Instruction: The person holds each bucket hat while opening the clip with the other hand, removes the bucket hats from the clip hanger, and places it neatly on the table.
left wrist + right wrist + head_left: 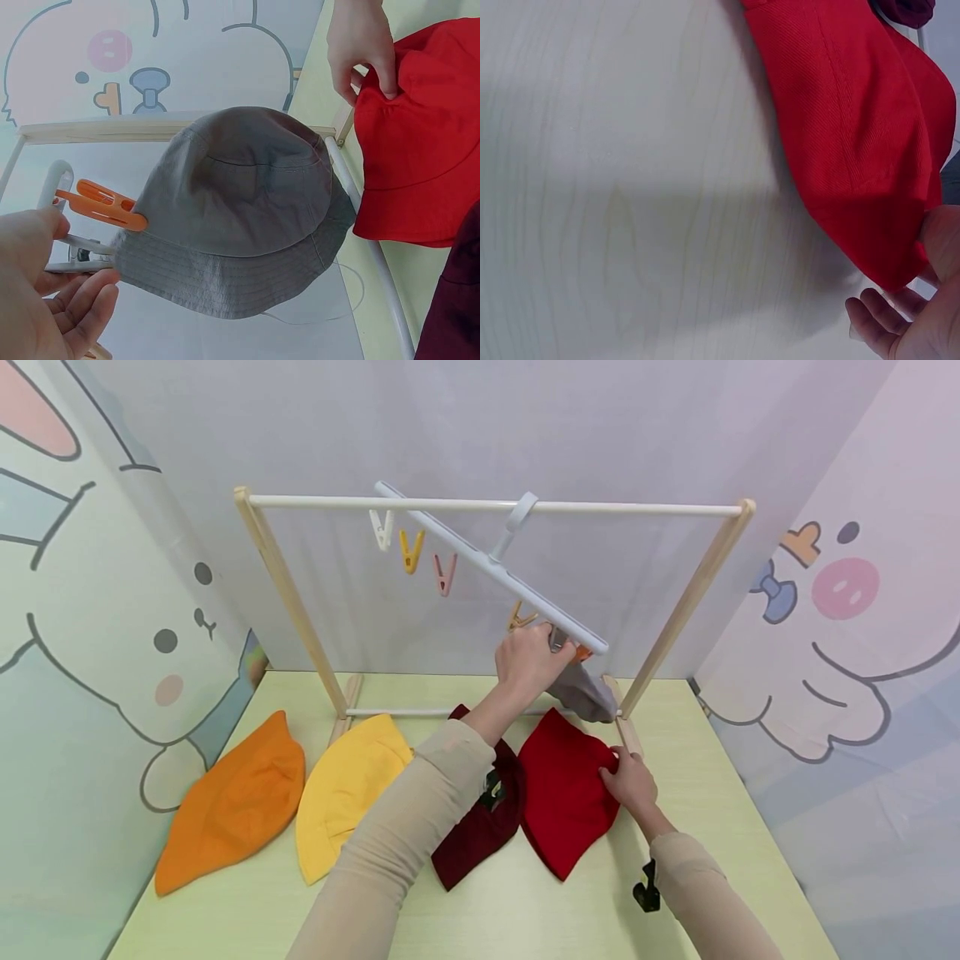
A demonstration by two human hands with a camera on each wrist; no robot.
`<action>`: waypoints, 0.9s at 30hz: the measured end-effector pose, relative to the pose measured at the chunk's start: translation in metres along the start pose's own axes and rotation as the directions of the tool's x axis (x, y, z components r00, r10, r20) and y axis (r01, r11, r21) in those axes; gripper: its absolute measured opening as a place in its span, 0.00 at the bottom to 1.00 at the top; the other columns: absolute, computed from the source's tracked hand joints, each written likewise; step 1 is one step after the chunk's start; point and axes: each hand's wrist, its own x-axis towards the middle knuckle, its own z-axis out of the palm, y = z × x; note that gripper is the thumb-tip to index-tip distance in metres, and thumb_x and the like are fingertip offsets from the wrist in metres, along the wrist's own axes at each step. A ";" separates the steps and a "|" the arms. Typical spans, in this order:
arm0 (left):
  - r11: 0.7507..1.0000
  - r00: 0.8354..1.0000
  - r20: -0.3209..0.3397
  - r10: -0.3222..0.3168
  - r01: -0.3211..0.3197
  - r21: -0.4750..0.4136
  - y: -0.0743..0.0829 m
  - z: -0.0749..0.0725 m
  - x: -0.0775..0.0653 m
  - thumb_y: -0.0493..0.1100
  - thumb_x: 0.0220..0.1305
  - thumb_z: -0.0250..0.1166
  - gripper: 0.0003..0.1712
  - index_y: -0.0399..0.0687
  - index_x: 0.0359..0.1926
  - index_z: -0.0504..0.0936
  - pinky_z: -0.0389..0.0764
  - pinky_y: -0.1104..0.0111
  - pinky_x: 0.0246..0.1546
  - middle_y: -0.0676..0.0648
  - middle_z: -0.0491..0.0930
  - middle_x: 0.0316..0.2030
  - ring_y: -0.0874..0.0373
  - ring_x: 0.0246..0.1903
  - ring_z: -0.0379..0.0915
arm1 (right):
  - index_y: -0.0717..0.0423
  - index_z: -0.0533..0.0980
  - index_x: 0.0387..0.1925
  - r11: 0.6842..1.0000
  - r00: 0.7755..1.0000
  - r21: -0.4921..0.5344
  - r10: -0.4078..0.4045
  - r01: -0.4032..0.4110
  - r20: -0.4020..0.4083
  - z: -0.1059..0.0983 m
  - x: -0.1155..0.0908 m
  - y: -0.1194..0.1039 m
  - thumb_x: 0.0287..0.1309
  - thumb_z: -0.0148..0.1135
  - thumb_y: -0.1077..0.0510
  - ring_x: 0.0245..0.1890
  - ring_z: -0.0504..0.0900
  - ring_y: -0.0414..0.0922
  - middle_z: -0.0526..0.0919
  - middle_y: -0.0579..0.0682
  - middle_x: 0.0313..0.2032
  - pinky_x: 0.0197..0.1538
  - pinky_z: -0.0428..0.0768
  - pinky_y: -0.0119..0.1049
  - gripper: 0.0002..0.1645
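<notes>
My left hand [528, 660] is up at the low right end of a tilted white hanger [495, 568]. Its thumb and fingers pinch a grey clothespin [86, 251] at the brim of a grey bucket hat [232, 187]. An orange clothespin [109, 204] beside it also grips that brim, and the hat hangs below the hanger. Lower down, my right hand [632, 783] pinches the edge of a red bucket hat [566, 785], thumb on top. The right wrist view shows its other fingers spread beneath the red cloth [862, 135].
White, yellow [411, 552], pink and tan clothespins hang along the hanger. A wooden rack [697, 593] with white rods [315, 502] carries it. Orange [236, 806], yellow [352, 785] and maroon [487, 827] hats lie on the table [720, 827]. Cartoon-printed walls stand around.
</notes>
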 end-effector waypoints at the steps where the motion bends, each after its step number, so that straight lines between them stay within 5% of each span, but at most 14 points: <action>1: 1.000 1.000 0.000 0.000 0.000 0.002 0.000 0.000 0.000 0.58 0.58 0.55 0.16 0.55 0.21 0.73 0.56 0.73 0.11 0.54 0.67 0.13 0.61 0.13 0.59 | 0.61 0.66 0.57 1.000 1.000 0.002 -0.003 0.003 -0.004 0.000 0.000 0.000 0.54 0.58 0.53 0.39 0.76 0.64 0.72 0.69 0.46 0.35 0.75 0.55 0.29; 27: 1.000 1.000 -0.004 -0.005 0.005 -0.001 0.001 0.000 0.000 0.57 0.58 0.55 0.15 0.54 0.22 0.74 0.57 0.73 0.11 0.53 0.69 0.14 0.60 0.13 0.61 | 0.56 0.59 0.64 0.992 0.983 0.129 0.009 0.015 -0.186 -0.008 0.003 -0.015 0.54 0.59 0.49 0.50 0.71 0.65 0.67 0.68 0.54 0.45 0.71 0.59 0.38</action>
